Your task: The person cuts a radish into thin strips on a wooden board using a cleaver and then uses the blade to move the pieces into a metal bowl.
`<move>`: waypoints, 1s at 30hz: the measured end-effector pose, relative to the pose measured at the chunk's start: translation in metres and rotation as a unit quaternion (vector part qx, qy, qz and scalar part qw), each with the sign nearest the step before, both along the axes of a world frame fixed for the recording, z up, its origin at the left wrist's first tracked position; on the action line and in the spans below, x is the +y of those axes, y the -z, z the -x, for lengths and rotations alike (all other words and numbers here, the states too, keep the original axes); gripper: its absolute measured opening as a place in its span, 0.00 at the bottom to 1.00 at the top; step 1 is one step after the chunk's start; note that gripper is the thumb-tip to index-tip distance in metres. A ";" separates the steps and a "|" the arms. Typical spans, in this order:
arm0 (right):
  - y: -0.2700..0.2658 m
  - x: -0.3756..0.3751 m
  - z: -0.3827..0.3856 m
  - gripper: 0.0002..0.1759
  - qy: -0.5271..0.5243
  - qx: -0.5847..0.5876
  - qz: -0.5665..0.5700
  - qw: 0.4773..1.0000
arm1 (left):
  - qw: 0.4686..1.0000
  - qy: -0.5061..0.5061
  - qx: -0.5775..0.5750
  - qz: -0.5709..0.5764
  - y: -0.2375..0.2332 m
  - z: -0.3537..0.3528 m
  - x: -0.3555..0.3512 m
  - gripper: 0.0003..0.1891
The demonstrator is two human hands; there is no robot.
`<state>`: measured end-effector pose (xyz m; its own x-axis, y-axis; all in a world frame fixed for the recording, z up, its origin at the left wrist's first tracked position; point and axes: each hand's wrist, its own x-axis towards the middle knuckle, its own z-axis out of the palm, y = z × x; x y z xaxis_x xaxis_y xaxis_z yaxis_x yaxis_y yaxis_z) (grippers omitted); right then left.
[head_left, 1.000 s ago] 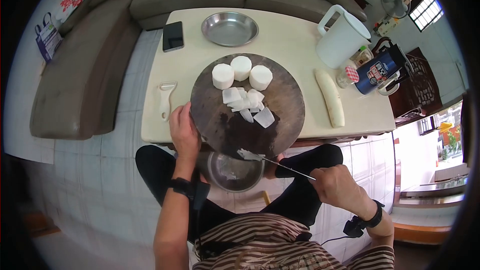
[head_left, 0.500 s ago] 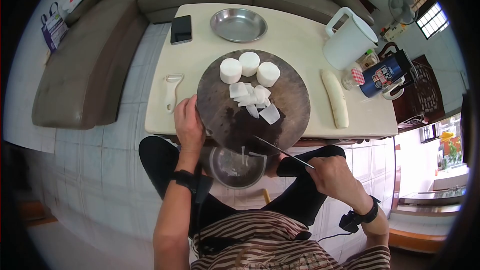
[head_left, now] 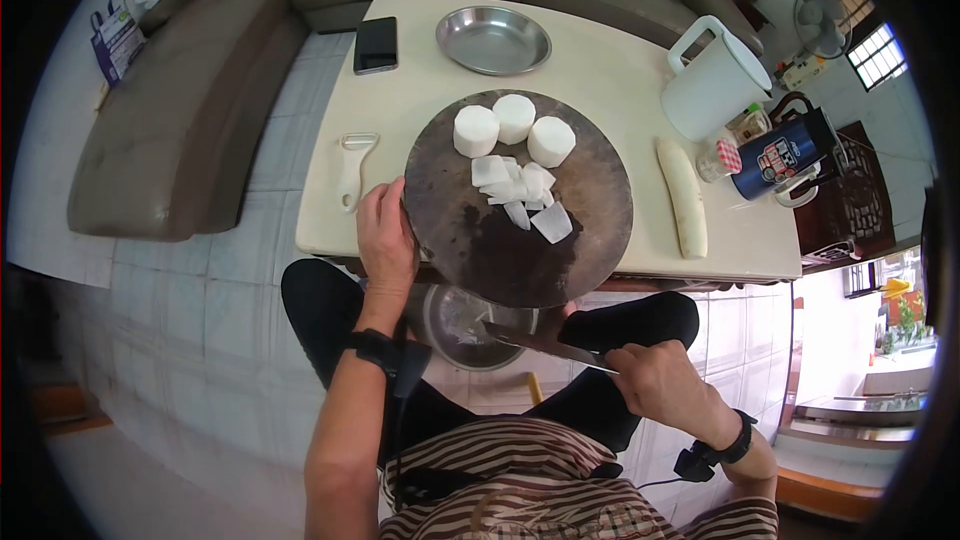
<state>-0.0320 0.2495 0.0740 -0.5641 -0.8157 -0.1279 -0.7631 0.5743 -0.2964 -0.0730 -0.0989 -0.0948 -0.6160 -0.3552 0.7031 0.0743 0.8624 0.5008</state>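
A round dark wooden cutting board [head_left: 440, 230] lies on the table, its front edge jutting past the table edge. My left hand [head_left: 386, 240] grips its left rim. On the board stand three thick peeled white radish chunks [head_left: 515, 120], with a small heap of thin white radish slices [head_left: 515, 180] in front of them. In my right hand [head_left: 655, 380] is a kitchen knife [head_left: 550, 345], blade pointing left, below the board's front edge. Under the blade, a metal bowl [head_left: 437, 325] sits low between my legs with pale scraps inside.
On the cream table [head_left: 620, 70] lie a peeler [head_left: 352, 175], a phone [head_left: 376, 45], a metal dish [head_left: 494, 40] and a long whole radish [head_left: 682, 198]. A white pitcher [head_left: 715, 80], a red-lidded jar [head_left: 718, 158] and a blue flask [head_left: 778, 155] stand at right.
The knife has dropped from the board's front edge to over the bowl, its blade turned flatter. Pale strips seen at that edge are gone from there. My left hand stays on the rim.
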 end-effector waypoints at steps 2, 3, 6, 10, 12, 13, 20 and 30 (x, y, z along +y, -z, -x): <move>-0.003 0.002 0.000 0.07 -0.001 -0.003 0.001 1.000 | 1.000 0.001 -0.002 -0.001 0.000 0.000 0.001 0.18; -0.005 0.002 0.001 0.06 0.018 0.006 0.008 1.000 | 1.000 0.000 0.000 0.001 0.000 0.000 0.001 0.17; -0.006 0.000 0.004 0.04 0.062 0.007 0.012 0.998 | 1.000 0.003 0.000 0.003 0.000 0.000 0.000 0.17; -0.001 0.002 0.005 0.05 0.103 -0.028 0.100 0.989 | 1.000 0.005 0.004 0.008 0.000 0.001 0.000 0.18; -0.004 0.008 0.004 0.07 0.172 -0.114 0.124 0.970 | 1.000 0.006 0.009 0.009 0.001 0.001 -0.001 0.18; -0.005 0.013 0.003 0.10 0.240 -0.199 0.146 0.939 | 1.000 0.008 0.014 0.008 0.001 0.001 0.000 0.19; 0.041 0.068 0.012 0.17 0.379 -0.408 0.331 0.762 | 0.999 0.014 0.005 -0.036 -0.007 -0.001 -0.001 0.15; 0.082 0.074 0.008 0.14 0.396 -0.341 0.385 0.761 | 0.975 0.204 -0.075 -0.044 -0.076 -0.012 0.066 0.12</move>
